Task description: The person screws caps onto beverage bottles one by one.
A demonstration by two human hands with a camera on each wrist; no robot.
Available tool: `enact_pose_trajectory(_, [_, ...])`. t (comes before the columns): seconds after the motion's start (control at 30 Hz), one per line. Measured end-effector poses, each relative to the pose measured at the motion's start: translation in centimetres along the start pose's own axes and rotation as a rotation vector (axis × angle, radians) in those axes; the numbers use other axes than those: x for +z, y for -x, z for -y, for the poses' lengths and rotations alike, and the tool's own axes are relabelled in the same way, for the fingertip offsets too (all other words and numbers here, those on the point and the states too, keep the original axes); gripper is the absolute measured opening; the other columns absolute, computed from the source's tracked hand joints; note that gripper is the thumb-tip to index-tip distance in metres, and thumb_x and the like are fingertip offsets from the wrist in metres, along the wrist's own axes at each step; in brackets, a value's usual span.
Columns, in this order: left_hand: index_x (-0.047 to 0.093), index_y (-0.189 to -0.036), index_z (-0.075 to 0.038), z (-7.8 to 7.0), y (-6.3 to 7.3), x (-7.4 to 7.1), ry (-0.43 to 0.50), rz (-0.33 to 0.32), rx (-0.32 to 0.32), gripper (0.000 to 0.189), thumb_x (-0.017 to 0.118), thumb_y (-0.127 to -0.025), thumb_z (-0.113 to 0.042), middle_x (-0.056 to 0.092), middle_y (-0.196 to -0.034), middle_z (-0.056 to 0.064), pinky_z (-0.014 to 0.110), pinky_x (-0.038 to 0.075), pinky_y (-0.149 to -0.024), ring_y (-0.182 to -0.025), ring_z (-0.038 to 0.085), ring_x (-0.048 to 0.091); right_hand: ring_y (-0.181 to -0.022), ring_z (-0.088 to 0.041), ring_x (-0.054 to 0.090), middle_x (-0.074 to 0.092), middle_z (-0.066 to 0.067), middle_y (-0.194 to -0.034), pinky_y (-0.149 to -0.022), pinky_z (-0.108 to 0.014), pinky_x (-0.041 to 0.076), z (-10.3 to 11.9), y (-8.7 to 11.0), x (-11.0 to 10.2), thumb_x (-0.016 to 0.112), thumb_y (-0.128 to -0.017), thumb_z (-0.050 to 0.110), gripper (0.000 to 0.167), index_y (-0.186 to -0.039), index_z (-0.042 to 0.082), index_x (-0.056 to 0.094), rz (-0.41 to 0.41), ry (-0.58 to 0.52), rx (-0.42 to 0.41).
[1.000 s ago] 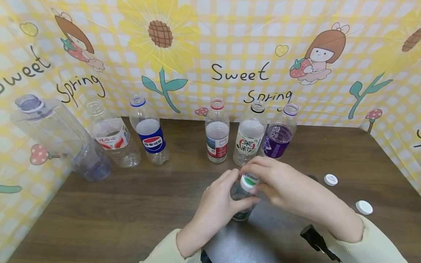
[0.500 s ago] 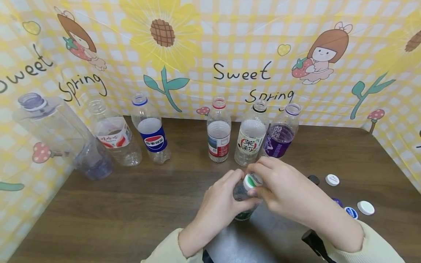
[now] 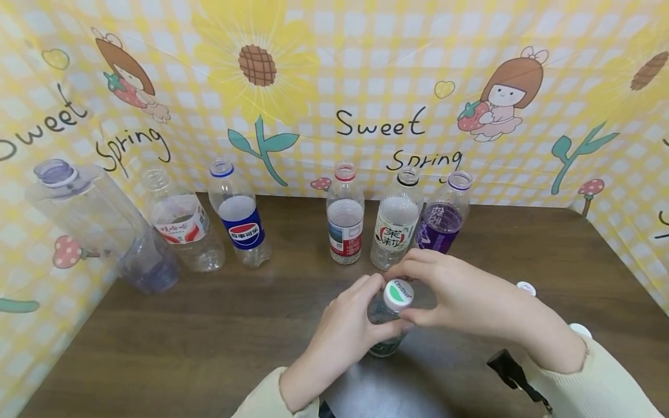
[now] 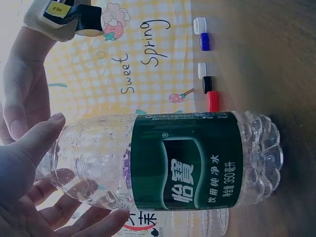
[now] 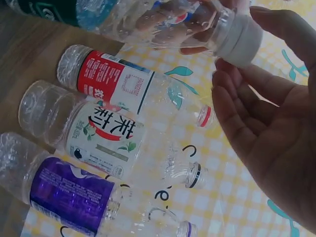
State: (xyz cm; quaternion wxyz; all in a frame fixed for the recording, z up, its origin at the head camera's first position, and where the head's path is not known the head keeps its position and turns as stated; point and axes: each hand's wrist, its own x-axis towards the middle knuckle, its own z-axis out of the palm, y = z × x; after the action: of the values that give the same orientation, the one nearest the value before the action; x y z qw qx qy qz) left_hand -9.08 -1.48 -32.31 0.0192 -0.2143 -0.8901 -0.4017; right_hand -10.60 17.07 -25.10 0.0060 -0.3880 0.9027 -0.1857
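Observation:
A clear water bottle [image 4: 187, 163] with a dark green label stands upright in front of the person in the head view. The left hand [image 3: 347, 328] grips it around its upper part, thumb on the near side and fingers curling behind. On its neck sits a white cap [image 3: 399, 294] with a green mark. The right hand [image 3: 460, 293] reaches in from the right and pinches the cap's edge between thumb and fingertips. In the right wrist view, the thumb lies at one side of the cap [image 5: 241, 39] and the fingers at the other.
Uncapped bottles line the table's back: one red-ringed [image 3: 345, 226], one jasmine-labelled [image 3: 395, 229], one purple-labelled [image 3: 441, 223], a Pepsi bottle [image 3: 243, 223], a red-and-white-labelled one [image 3: 183, 226] and a big square one [image 3: 112, 220]. Loose caps, including a red cap [image 4: 212, 101], lie at right.
The right hand has shifted its fingers around the cap, spreading wider, and its forearm now covers more loose caps. The cap's printed mark has turned. The left hand keeps its grip.

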Motion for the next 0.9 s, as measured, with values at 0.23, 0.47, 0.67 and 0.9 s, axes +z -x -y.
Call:
enact_pose_trajectory(0.23, [0.059, -0.100, -0.017, 0.0, 0.0, 0.2, -0.008, -0.022, 0.018, 0.038, 0.081, -0.074, -0.033, 0.062, -0.093, -0.004, 0.022, 0.047, -0.065, -0.081, 0.011, 0.060, -0.083, 0.001, 0.057, 0.064, 0.011, -0.092, -0.075, -0.023, 0.052, -0.4, -0.4, 0.1, 0.074, -0.079, 0.017, 0.021, -0.100, 0.018, 0.070, -0.046, -0.044, -0.023])
enact_pose_trajectory(0.47, [0.059, -0.099, -0.018, 0.0, 0.2, 0.4, -0.018, -0.052, 0.027, 0.037, 0.081, -0.074, -0.035, 0.062, -0.092, -0.004, 0.023, 0.046, -0.064, -0.080, 0.012, 0.061, -0.074, 0.002, 0.055, 0.064, 0.011, -0.083, -0.068, -0.020, 0.051, -0.2, -0.4, 0.4, 0.076, -0.074, 0.014, 0.022, -0.096, 0.016, 0.072, -0.105, -0.040, -0.015])
enact_pose_trajectory(0.67, [0.059, -0.099, -0.018, -0.2, 0.3, 0.6, -0.031, -0.070, 0.034, 0.037, 0.080, -0.074, -0.036, 0.061, -0.090, -0.005, 0.023, 0.045, -0.062, -0.078, 0.013, 0.061, -0.067, 0.002, 0.048, 0.063, 0.011, -0.082, -0.061, -0.016, 0.046, 0.1, 0.0, 0.5, 0.078, -0.075, 0.016, 0.023, -0.098, 0.017, 0.072, -0.118, -0.044, 0.033])
enact_pose_trajectory(0.9, [0.059, -0.098, -0.018, -0.2, 0.4, 0.5, -0.033, -0.081, 0.019, 0.036, 0.081, -0.073, -0.035, 0.063, -0.091, -0.005, 0.023, 0.045, -0.060, -0.076, 0.013, 0.060, -0.069, 0.003, 0.046, 0.061, 0.012, -0.082, -0.062, -0.018, 0.045, 0.2, 0.4, 1.4, 0.081, -0.074, 0.018, 0.027, -0.099, 0.016, 0.072, -0.196, -0.043, 0.043])
